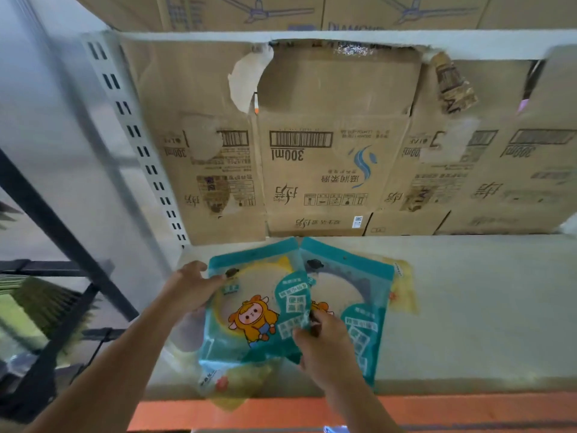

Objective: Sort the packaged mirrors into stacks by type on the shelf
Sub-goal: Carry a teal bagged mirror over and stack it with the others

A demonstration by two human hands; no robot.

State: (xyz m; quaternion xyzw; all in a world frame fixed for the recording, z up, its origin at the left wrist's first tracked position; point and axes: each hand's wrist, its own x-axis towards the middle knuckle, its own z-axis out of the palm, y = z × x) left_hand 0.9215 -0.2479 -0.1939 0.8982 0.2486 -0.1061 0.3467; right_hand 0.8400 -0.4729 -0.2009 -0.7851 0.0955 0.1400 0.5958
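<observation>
Cardboard cartons (331, 170) back the pale shelf (484, 307). Left hand (190, 285) and right hand (324, 342) each pinch the near teal mirror packet (249, 310), probably aligning it beside its twin (356, 289) on yellow packets (404, 292).

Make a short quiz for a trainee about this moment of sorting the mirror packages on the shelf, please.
1. True or false: the left hand grips the upper left edge of the teal package with the cartoon sheep.
2. What stands behind the packages at the back of the shelf?
3. Does the second teal package lie to the right or the left of the sheep one?

Key: 1 true. 2 cardboard boxes. 3 right; the right hand is between them.
</observation>
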